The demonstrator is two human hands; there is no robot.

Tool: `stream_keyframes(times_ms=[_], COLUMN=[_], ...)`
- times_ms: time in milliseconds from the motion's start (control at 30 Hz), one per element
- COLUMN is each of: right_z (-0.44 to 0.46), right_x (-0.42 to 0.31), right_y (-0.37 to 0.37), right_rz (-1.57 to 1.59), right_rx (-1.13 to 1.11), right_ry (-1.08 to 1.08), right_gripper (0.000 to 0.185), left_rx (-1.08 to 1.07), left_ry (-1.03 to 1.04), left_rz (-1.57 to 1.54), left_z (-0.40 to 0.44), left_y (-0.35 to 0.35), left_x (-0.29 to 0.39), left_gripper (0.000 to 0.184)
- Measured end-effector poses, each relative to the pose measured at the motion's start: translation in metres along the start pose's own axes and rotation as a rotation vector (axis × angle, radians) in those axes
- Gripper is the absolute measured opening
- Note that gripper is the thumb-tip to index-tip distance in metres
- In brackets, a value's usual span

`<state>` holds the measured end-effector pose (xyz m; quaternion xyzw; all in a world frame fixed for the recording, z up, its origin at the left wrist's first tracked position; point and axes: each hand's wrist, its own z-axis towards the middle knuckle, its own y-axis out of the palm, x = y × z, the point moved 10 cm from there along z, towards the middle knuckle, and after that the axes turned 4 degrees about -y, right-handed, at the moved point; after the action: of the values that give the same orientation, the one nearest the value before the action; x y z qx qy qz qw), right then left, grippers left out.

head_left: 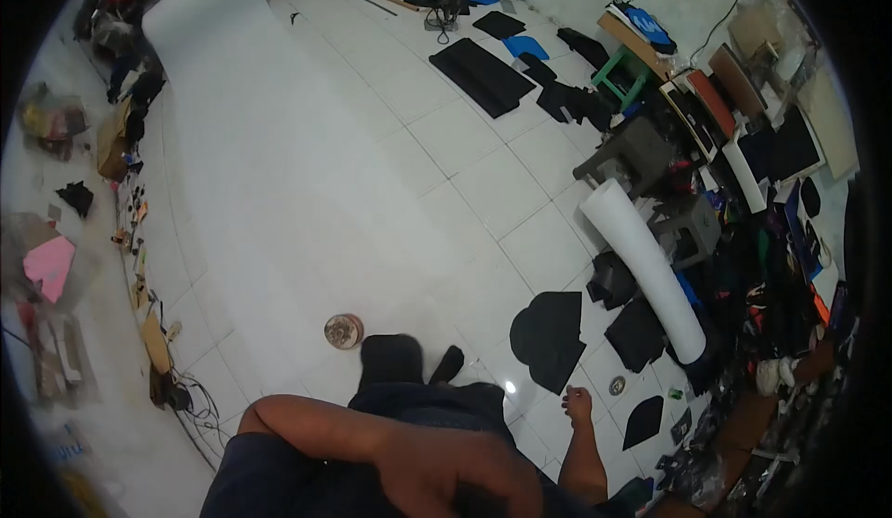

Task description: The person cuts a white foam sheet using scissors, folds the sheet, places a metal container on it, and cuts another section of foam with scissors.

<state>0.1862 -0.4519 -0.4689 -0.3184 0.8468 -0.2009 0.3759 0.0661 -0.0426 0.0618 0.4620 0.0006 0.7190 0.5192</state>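
Note:
My left forearm reaches across my body, and my left hand [465, 472] is close to the camera at the bottom edge. It is blurred and its fingers are mostly cut off. Low on the right, my right hand [577, 401] hangs with curled fingers beside the lower tip of a black cut piece [550, 337] with a scalloped edge. Whether they touch, or whether something small is in the fingers, I cannot make out. A round tin [344, 331] with small contents sits on the floor near my knee. A wide white sheet [269, 165] stretches over the tiles ahead.
A white roll [646, 272] leans over black pieces on the right. More black pieces [483, 77] lie farther off, near a green stool [623, 78]. Clutter lines the right wall. Cables [200, 406] and small items run along the left wall, below a pink piece [49, 267].

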Motion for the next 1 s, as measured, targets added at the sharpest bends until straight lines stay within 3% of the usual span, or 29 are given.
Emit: stream_keyframes(times_ms=[67,100,167,200,233,300,367,433,467,533,600,633,733,833,967,1000], right_z=[0.02,0.058,0.097,0.107,0.08,0.14,0.175,0.197,0.206,0.26,0.242,0.273,0.294,0.358,0.469,0.506], right_x=[-0.038,-0.058,-0.108,-0.175,-0.217,-0.305,-0.328,-0.348,-0.343,-0.307,-0.311,-0.264,-0.356,-0.468,-0.633,-0.682], right_y=[0.046,-0.077,-0.021,0.005,0.02,0.052,0.057,0.009,-0.019,-0.046,-0.068,-0.062,-0.02,0.044,0.108,0.118], right_rz=[0.07,-0.044,-0.03,-0.051,-0.112,-0.222,-0.236,-0.033,0.092,0.042,0.043,0.164,-0.046,-0.201,-0.446,-0.513], right_rx=[0.017,0.093,0.041,0.002,-0.053,-0.184,-0.235,-0.147,-0.03,-0.023,0.089,-0.163,-0.165,-0.286,-0.416,-0.435], right_ry=[-0.124,-0.096,-0.294,-0.377,-0.403,-0.489,-0.496,-0.326,-0.121,0.013,0.281,0.207,0.281,0.197,-0.02,-0.096], right_gripper=[0.03,0.03,0.035,0.037,0.039,0.04,0.038,0.033,0.033,0.034,0.029,0.028,0.028,0.028,0.03,0.03], left_rx=[0.094,0.082,0.299,0.32,0.347,0.377,0.412,0.436,0.43,0.509,0.587,0.628,0.706,0.904,1.274,1.374], left_ry=[-0.292,-0.178,-0.277,-0.275,-0.263,-0.368,-0.354,-0.404,-0.347,-0.392,-0.45,-0.471,-0.49,-0.633,-0.779,-0.906], left_rz=[0.096,0.016,0.254,0.453,0.436,0.665,0.745,0.828,0.932,1.08,1.183,1.213,1.313,1.157,1.021,1.068], left_z=[-0.012,0.048,0.046,0.049,0.05,0.058,0.059,0.073,0.083,0.1,0.114,0.119,0.125,0.091,-0.036,-0.087], left_y=[-0.022,-0.065,-0.125,-0.159,-0.18,-0.261,-0.319,-0.39,-0.423,-0.497,-0.565,-0.592,-0.675,-0.785,-0.946,-0.976], left_x=[-0.019,-0.031,-0.04,-0.036,-0.041,-0.042,-0.041,-0.024,-0.003,0.049,0.104,0.126,0.175,0.194,0.188,0.176], left_gripper=[0.035,0.035,0.029,0.027,0.027,0.028,0.028,0.028,0.029,0.029,0.03,0.03,0.032,0.035,0.035,0.038])
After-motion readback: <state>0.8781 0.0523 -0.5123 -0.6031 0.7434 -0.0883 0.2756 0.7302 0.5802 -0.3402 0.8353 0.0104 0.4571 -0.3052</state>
